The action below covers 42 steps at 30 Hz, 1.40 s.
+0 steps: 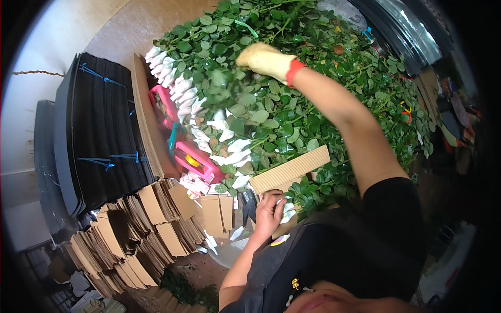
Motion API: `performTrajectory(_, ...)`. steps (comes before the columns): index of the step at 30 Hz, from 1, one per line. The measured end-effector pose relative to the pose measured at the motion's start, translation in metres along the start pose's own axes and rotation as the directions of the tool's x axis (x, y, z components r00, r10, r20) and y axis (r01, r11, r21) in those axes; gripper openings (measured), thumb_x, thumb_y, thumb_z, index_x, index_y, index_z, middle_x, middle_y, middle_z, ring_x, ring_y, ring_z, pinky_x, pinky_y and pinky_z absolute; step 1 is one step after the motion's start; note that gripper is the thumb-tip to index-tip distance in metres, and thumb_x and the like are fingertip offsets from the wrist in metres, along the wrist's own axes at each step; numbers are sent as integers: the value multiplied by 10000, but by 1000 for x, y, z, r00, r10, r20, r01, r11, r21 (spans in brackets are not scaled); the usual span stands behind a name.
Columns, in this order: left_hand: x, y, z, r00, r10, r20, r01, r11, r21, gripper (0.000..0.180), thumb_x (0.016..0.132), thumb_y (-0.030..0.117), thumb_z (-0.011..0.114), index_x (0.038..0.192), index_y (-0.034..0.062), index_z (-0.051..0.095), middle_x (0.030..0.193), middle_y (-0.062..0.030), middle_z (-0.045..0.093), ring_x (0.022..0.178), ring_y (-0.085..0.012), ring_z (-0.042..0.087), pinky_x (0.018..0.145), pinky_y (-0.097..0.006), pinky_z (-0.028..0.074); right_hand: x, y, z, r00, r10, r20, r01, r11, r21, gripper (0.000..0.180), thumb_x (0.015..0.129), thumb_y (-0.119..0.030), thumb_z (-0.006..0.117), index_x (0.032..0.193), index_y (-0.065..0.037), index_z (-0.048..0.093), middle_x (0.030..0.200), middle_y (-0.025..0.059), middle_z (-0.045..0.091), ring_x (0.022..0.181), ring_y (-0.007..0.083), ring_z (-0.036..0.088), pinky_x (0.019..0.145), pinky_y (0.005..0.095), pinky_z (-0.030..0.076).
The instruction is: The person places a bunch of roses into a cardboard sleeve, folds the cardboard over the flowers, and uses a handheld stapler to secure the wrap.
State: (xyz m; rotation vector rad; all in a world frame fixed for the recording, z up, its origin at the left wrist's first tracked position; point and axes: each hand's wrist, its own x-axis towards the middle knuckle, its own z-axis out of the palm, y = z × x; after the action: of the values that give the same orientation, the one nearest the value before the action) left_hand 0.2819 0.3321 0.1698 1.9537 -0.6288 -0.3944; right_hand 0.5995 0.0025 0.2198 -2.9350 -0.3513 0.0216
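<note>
Many white, pointed, wrapped heads (163, 68) already lie in rows along the left side of the heaped green leafy stems (271, 123). The cream-gloved right hand (265, 60) is over that heap, its fingertips too blurred to tell whether they clamp a stem. The bare left hand (269, 211) bends its fingers just beside the tan corrugated cardboard strip (290, 169); its grip is unclear. Judging by the heap, much handling likely remains.

no readable text, no legible labels, numbers or signs
</note>
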Motion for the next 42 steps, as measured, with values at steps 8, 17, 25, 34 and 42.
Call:
performTrajectory(8,-9,-14,6,942,-326,80,333,937,-108,405,924,85,790,1292,46,624,1137,-141,721,963,-303,688,835,-394,562,-241,-75,-121,906,-334,-260,386,904,185,285,798,100,600,931,-146,657,857,19,686,757,269,658,658,389,524)
performTrajectory(17,-18,-57,13,990,-129,51,134,986,-100,587,874,23,834,1364,37,512,1120,-131,722,964,-184,724,760,-304,596,-358,-96,-45,974,226,16,-222,937,268,63,817,-67,610,789,-112,643,706,106,625,673,369,627,590,489,471)
performTrajectory(25,-12,-41,11,998,-64,-11,62,987,-148,560,888,34,834,1369,35,546,1156,-129,731,993,-163,712,813,-293,583,-366,-109,-71,962,170,214,-183,982,42,111,814,-111,609,721,-84,665,720,153,667,703,408,679,629,518,536)
performTrajectory(34,-5,-20,-2,981,-168,101,181,973,-141,490,895,118,832,1344,111,637,1320,-183,604,1148,-359,651,816,-397,602,-333,-62,-88,864,177,472,-260,959,116,198,922,-277,686,1009,-110,747,962,133,735,923,379,697,830,499,559)
performTrajectory(42,1,-16,-5,962,-202,186,214,976,-47,489,924,176,791,1363,86,595,1272,-220,595,1100,-442,632,775,-483,581,-113,17,30,920,387,58,-269,731,-627,226,892,-68,637,1092,-41,739,990,107,753,978,314,739,815,450,581)
